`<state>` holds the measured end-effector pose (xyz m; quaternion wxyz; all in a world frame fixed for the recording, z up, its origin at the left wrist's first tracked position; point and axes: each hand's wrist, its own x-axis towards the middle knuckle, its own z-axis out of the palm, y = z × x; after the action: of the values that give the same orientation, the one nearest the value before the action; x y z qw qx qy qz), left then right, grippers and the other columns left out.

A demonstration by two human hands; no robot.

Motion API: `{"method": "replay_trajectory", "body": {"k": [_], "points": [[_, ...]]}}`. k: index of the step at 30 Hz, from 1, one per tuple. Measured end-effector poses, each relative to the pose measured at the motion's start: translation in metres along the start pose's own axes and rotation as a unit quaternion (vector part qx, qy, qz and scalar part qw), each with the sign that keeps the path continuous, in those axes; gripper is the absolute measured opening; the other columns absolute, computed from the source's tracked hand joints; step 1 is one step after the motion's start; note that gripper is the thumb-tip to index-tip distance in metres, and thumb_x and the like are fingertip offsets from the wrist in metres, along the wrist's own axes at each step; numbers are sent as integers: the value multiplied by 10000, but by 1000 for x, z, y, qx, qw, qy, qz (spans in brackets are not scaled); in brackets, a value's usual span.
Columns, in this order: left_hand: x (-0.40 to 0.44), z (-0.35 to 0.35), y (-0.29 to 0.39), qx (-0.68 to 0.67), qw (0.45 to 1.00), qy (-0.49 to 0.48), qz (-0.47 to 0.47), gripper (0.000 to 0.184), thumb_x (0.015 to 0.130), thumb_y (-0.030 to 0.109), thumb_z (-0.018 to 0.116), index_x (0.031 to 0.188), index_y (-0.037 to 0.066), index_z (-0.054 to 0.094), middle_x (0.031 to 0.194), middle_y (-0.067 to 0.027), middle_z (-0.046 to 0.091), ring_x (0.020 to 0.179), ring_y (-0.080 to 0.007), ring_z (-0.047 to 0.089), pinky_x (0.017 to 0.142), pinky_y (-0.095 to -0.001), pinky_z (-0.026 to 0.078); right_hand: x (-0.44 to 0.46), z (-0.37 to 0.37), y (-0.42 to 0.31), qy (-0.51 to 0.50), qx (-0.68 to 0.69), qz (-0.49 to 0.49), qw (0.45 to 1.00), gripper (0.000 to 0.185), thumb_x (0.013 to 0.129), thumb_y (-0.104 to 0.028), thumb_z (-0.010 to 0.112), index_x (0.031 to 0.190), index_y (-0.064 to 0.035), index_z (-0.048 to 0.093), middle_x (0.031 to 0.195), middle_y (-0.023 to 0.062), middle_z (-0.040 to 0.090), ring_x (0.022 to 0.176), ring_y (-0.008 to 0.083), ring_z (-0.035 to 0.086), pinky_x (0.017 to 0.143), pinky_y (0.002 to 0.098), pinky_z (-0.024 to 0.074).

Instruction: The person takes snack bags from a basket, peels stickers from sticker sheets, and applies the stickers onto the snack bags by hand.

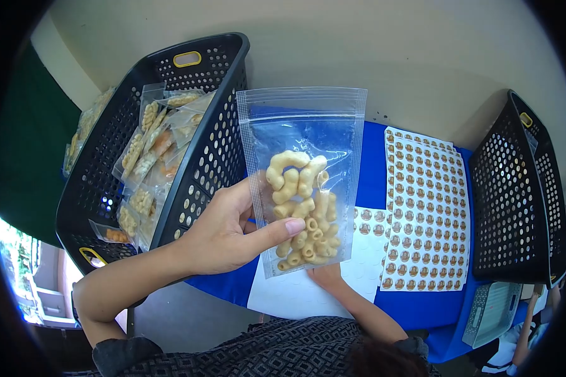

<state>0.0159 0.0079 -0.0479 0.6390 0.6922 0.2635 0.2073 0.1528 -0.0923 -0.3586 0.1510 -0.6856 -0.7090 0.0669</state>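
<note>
One clear bag of curled snacks [321, 188], nearly upright, grasped by the left grip [223, 232]. Right grip [326, 274] mostly hidden below and behind the bag, at a half-bare sticker sheet [360, 267]; whether it holds anything, cannot tell. Left of left grip: black basket [201, 179] containing more snack bags [157, 147]. Right of both grips: full sticker sheets [425, 213] on the blue-covered tabletop [373, 147], then a second basket [506, 207] beyond.
</note>
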Motion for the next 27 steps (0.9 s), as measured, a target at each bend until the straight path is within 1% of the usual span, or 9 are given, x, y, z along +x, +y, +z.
{"method": "replay_trajectory", "body": {"k": [6, 8, 9, 11, 12, 14, 21, 23, 27], "points": [[0, 0, -1, -7, 1000, 1, 5, 457, 790, 126, 542, 1156, -38, 322, 1048, -118, 485, 985, -161, 483, 821, -274, 420, -4, 24, 9, 1, 79, -11, 997, 545, 729, -287, 486, 1202, -55, 350, 1212, 179, 346, 1147, 385, 271, 898, 591, 155], [0, 0, -1, -4, 1000, -2, 2, 452, 790, 124, 540, 1154, -37, 324, 1046, -117, 486, 982, -159, 484, 831, -278, 413, -5, 16, 7, 2, 75, -4, 997, 498, 721, -289, 496, 1145, -38, 426, 1233, 180, 328, 1158, 377, 256, 906, 587, 145], [1, 1, -1, -4, 1000, 0, 1, 449, 790, 119, 539, 1153, -36, 324, 1045, -115, 486, 980, -158, 485, 841, -279, 404, -5, 17, 7, 3, 75, -3, 997, 498, 721, -289, 496, 1145, -38, 426, 1233, 180, 328, 1158, 377, 256, 906, 587, 145], [1, 1, 0, -4, 1000, 0, 0, 445, 790, 115, 538, 1152, -35, 324, 1045, -113, 487, 977, -156, 486, 851, -280, 395, -5, 19, 8, 20, 85, -8, 996, 401, 713, -292, 508, 1000, -16, 550, 1258, 171, 307, 1174, 366, 230, 916, 579, 131], [-2, 3, 0, -4, 1000, 2, -6, 445, 790, 109, 536, 1154, -34, 323, 1046, -111, 485, 978, -154, 484, 855, -278, 390, -8, 20, 8, 20, 85, -7, 996, 401, 713, -292, 508, 1000, -16, 550, 1258, 171, 307, 1174, 366, 230, 916, 579, 131], [-4, 5, 1, -2, 1000, 3, -15, 445, 789, 102, 535, 1156, -32, 321, 1048, -109, 484, 979, -152, 482, 859, -276, 384, -12, 21, 6, 22, 94, -14, 995, 335, 708, -296, 516, 846, -9, 617, 1278, 157, 286, 1186, 356, 209, 925, 571, 118], [0, 2, 3, -4, 1000, 3, -16, 447, 788, 65, 527, 1165, -34, 310, 1060, -101, 473, 986, -146, 473, 861, -276, 380, -7, 24, 7, 27, 104, -11, 994, 303, 712, -286, 518, 815, -22, 625, 1290, 144, 267, 1185, 351, 214, 926, 568, 124], [2, 2, 3, 1, 1000, 0, -15, 448, 788, 63, 526, 1167, -35, 307, 1057, -100, 474, 986, -147, 473, 862, -277, 380, -5, 27, 10, 62, 110, -19, 992, 283, 729, -277, 512, 797, -27, 626, 1282, 148, 281, 1175, 357, 232, 920, 569, 143], [2, 3, 4, -4, 1000, 7, -16, 449, 790, 70, 525, 1167, -37, 304, 1051, -102, 474, 986, -147, 473, 862, -277, 381, -5, 15, 7, 66, 84, -25, 994, 275, 750, -273, 499, 791, -30, 622, 1270, 156, 298, 1165, 363, 251, 914, 570, 161]]}}
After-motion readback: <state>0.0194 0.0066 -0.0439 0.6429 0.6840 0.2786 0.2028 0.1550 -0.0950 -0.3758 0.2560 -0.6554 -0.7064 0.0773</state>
